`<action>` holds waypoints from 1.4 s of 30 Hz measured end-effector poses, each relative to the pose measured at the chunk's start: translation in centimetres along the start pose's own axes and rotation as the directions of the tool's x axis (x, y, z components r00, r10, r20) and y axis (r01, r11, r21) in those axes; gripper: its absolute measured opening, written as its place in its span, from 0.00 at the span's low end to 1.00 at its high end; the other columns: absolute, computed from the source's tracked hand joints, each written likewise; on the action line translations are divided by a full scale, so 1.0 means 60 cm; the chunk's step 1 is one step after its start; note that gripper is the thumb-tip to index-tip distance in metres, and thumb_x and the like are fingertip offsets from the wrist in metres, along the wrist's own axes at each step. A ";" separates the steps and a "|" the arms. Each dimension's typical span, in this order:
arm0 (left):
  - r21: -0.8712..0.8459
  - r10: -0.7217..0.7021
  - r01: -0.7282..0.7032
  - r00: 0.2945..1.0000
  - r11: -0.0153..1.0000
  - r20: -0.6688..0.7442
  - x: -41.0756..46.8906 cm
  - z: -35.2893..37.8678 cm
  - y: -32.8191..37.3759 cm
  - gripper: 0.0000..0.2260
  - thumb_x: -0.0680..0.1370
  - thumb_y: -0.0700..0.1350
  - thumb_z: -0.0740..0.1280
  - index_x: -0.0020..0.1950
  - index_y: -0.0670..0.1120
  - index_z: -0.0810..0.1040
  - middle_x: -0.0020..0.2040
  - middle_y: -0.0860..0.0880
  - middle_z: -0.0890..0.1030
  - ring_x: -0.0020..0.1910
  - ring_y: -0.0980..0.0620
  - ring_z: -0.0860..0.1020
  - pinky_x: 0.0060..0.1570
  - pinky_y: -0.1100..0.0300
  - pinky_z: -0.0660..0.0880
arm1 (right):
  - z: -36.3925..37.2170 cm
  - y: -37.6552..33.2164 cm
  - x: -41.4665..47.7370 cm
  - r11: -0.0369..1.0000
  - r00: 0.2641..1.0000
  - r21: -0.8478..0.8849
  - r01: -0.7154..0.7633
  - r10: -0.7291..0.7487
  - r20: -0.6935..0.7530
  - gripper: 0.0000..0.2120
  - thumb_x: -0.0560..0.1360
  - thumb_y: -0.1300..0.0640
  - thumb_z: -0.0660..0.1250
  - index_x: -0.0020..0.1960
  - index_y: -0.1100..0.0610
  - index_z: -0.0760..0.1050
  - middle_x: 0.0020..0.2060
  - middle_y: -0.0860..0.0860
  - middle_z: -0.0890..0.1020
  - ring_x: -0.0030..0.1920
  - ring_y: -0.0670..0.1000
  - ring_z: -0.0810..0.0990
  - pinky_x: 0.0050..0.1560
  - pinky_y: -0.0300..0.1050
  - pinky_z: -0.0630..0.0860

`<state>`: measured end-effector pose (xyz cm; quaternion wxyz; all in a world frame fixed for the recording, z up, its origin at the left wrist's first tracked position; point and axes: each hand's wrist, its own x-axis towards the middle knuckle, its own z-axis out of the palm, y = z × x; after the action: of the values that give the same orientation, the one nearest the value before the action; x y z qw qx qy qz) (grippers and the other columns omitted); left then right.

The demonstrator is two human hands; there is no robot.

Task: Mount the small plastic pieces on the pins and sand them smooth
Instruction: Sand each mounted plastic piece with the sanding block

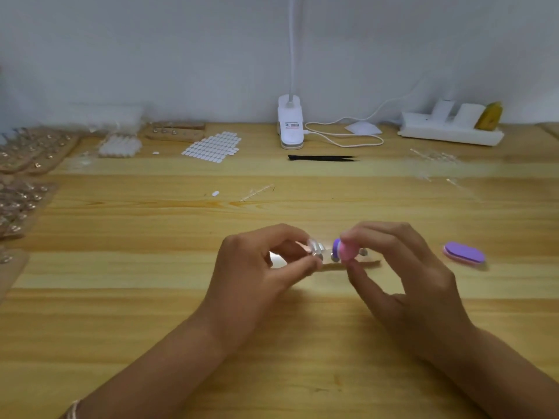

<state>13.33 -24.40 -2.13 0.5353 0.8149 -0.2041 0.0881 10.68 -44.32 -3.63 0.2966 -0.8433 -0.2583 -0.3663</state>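
Note:
My left hand [263, 267] pinches a small metal pin [316, 249] that carries a clear plastic piece, thumb and fingers curled round it. My right hand [402, 267] pinches a small pink and purple sanding block [341, 251], its purple face turned toward the pin and a short gap away. Both hover just above a narrow cork strip [363, 264] lying on the wooden table [151, 297], with another pin [363, 252] standing in it behind my right fingers.
A second purple and pink sanding block [464, 253] lies to the right. Black tweezers [320, 158], a sheet of white adhesive tabs [213, 146], a clip lamp base [290, 122] and a power strip [450, 131] sit at the back. Cork boards with several pins [27, 164] fill the left edge.

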 end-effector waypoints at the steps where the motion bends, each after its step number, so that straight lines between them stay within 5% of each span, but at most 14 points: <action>1: -0.037 -0.010 0.011 1.000 0.999 0.022 -0.003 0.000 0.004 0.06 0.69 0.43 0.78 0.40 0.52 0.84 0.35 0.56 0.84 0.36 0.58 0.82 0.35 0.60 0.73 | -0.001 -0.001 -0.001 1.000 1.000 0.011 0.008 -0.008 0.006 0.09 0.75 0.66 0.69 0.55 0.64 0.80 0.49 0.54 0.82 0.49 0.52 0.81 0.56 0.37 0.76; 10: -0.123 -0.039 0.049 0.995 0.991 0.088 -0.013 0.012 0.010 0.04 0.68 0.48 0.76 0.42 0.53 0.85 0.36 0.56 0.85 0.35 0.58 0.81 0.34 0.60 0.76 | -0.015 -0.005 -0.010 0.947 0.982 0.286 -0.143 0.099 0.164 0.13 0.73 0.62 0.56 0.56 0.55 0.66 0.43 0.52 0.75 0.41 0.54 0.77 0.43 0.46 0.74; 16: -0.099 -0.016 0.027 0.994 0.995 0.111 -0.015 0.014 0.017 0.05 0.68 0.51 0.77 0.41 0.52 0.86 0.36 0.56 0.84 0.35 0.57 0.82 0.35 0.57 0.76 | -0.011 -0.003 -0.005 0.981 0.979 0.162 -0.103 0.071 0.192 0.09 0.76 0.56 0.63 0.54 0.60 0.75 0.41 0.44 0.71 0.39 0.43 0.69 0.41 0.35 0.69; 21: -0.071 0.009 0.003 0.987 0.997 0.163 -0.013 0.009 0.024 0.04 0.69 0.46 0.76 0.43 0.50 0.86 0.36 0.54 0.84 0.37 0.55 0.82 0.35 0.57 0.74 | -0.008 0.009 -0.001 0.997 0.988 0.073 -0.009 -0.002 0.154 0.10 0.78 0.57 0.67 0.50 0.64 0.81 0.38 0.50 0.76 0.35 0.50 0.74 0.35 0.45 0.74; 27: -0.008 0.048 -0.047 0.995 0.999 0.088 -0.015 0.009 0.028 0.13 0.66 0.47 0.78 0.49 0.52 0.83 0.42 0.57 0.84 0.44 0.54 0.82 0.34 0.58 0.76 | -0.009 0.008 0.000 0.997 0.999 0.072 0.002 -0.005 0.052 0.07 0.78 0.60 0.68 0.46 0.65 0.81 0.37 0.48 0.74 0.37 0.41 0.70 0.39 0.34 0.71; 31: -0.064 0.200 -0.198 0.979 0.978 0.029 -0.014 0.012 0.030 0.17 0.67 0.41 0.79 0.54 0.51 0.83 0.48 0.57 0.84 0.46 0.55 0.83 0.37 0.60 0.78 | -0.007 0.000 0.003 0.992 0.999 0.124 -0.033 0.031 0.024 0.06 0.77 0.61 0.67 0.47 0.64 0.80 0.40 0.39 0.71 0.39 0.37 0.70 0.43 0.27 0.68; 37: -0.241 0.096 -0.080 0.994 0.967 0.052 -0.015 0.010 0.027 0.13 0.66 0.37 0.79 0.48 0.47 0.84 0.44 0.54 0.84 0.45 0.52 0.83 0.38 0.62 0.77 | -0.012 -0.003 -0.006 0.876 0.968 0.426 -0.227 0.156 0.195 0.13 0.70 0.58 0.57 0.55 0.51 0.68 0.42 0.51 0.70 0.41 0.50 0.70 0.42 0.43 0.70; 40: -0.290 0.061 -0.036 0.995 0.956 0.076 -0.013 0.009 0.026 0.12 0.65 0.36 0.78 0.46 0.46 0.83 0.43 0.51 0.84 0.43 0.50 0.82 0.38 0.60 0.77 | -0.017 0.003 -0.008 0.786 0.947 0.531 -0.318 0.234 0.220 0.18 0.69 0.58 0.56 0.57 0.42 0.65 0.45 0.47 0.72 0.44 0.49 0.71 0.48 0.40 0.70; 42: -0.298 0.065 -0.037 0.995 0.954 0.082 -0.011 0.007 0.026 0.12 0.65 0.37 0.78 0.46 0.46 0.83 0.43 0.50 0.84 0.43 0.49 0.82 0.39 0.59 0.77 | -0.018 0.003 -0.005 0.828 0.955 0.483 -0.283 0.200 0.217 0.13 0.77 0.57 0.59 0.59 0.44 0.67 0.51 0.44 0.74 0.52 0.49 0.75 0.54 0.38 0.72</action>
<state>12.05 -25.18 -1.24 0.6388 0.7233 -0.2601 0.0331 10.11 -45.26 -3.33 0.5315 -0.7868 -0.2593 -0.1768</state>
